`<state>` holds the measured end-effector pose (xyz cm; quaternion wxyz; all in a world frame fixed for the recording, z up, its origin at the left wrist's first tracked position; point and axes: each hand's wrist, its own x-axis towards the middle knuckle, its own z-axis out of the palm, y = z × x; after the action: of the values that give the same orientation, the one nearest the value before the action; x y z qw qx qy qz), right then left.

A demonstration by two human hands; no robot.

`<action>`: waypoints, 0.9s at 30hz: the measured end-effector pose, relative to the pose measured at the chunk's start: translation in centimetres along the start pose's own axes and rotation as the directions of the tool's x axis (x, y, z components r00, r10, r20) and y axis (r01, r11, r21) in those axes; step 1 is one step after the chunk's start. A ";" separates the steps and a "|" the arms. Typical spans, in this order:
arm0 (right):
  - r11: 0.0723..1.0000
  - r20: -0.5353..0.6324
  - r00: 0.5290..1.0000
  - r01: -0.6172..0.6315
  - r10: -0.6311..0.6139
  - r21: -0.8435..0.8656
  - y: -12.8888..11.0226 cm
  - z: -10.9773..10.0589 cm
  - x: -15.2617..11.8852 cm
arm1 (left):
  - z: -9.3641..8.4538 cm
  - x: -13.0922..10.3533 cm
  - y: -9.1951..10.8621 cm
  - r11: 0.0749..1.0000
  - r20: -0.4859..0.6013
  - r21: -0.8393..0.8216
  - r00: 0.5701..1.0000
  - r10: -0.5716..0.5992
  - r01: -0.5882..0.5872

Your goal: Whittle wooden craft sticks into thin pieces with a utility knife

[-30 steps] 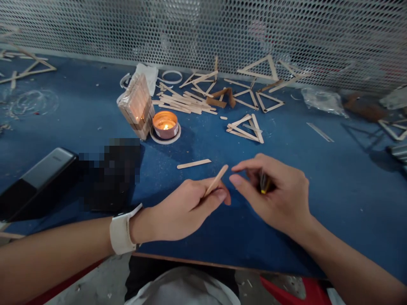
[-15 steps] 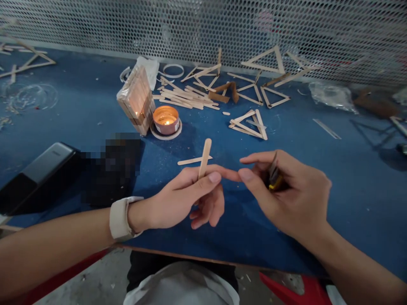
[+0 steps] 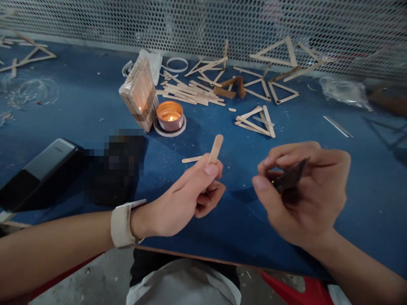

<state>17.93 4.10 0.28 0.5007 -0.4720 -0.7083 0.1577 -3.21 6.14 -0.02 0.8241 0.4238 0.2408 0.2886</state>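
Observation:
My left hand (image 3: pixel 178 201) is closed, pinching a wooden craft stick (image 3: pixel 216 148) between thumb and forefinger, its rounded end pointing up. Behind that hand another craft stick (image 3: pixel 190 160) lies on the blue table, partly covered by my fingers. To the right, my right hand (image 3: pixel 318 195) curls around a utility knife (image 3: pixel 294 173); its dark blade shows, and most of its body is hidden in the palm. The two hands are apart above the table's near side.
A lit candle in a tin (image 3: pixel 170 116) burns beside a wrapped pack of sticks (image 3: pixel 140 95). Loose sticks (image 3: pixel 187 92) and stick triangles (image 3: pixel 256 122) lie farther back, before a perforated metal screen (image 3: pixel 203 25). A black device (image 3: pixel 47 169) sits at left.
My right hand has drawn away to the right from my left fingertips, turning the knife. My left forefinger has curled in around the craft stick. The view has shifted slightly.

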 end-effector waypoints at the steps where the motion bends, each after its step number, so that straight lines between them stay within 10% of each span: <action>1: 1.000 -0.007 1.000 0.018 -0.018 -0.004 0.0 0.0 0.0 | 0.0 0.0 0.0 1.000 -0.013 -0.009 1.000 0.017 -0.017; 9: 0.934 0.114 0.985 0.161 -0.131 -0.320 -0.3 -0.8 0.2 | -0.2 0.0 -0.2 0.835 -0.132 0.500 0.932 0.336 -0.231; 20: 0.810 0.297 0.919 0.375 -0.260 -0.452 -0.8 -0.8 -0.3 | -0.3 -0.1 -0.3 0.765 -0.014 0.592 0.946 0.323 -0.253; 27: 0.778 0.384 0.902 0.382 -0.197 -0.499 -0.9 -0.7 -0.3 | -0.4 -0.3 -0.4 0.526 0.006 0.818 0.917 0.398 -0.234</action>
<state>18.06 3.23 1.05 0.2397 -0.4512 -0.8571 -0.0662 -3.57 5.98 -0.52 0.4500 0.7580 0.3375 0.3302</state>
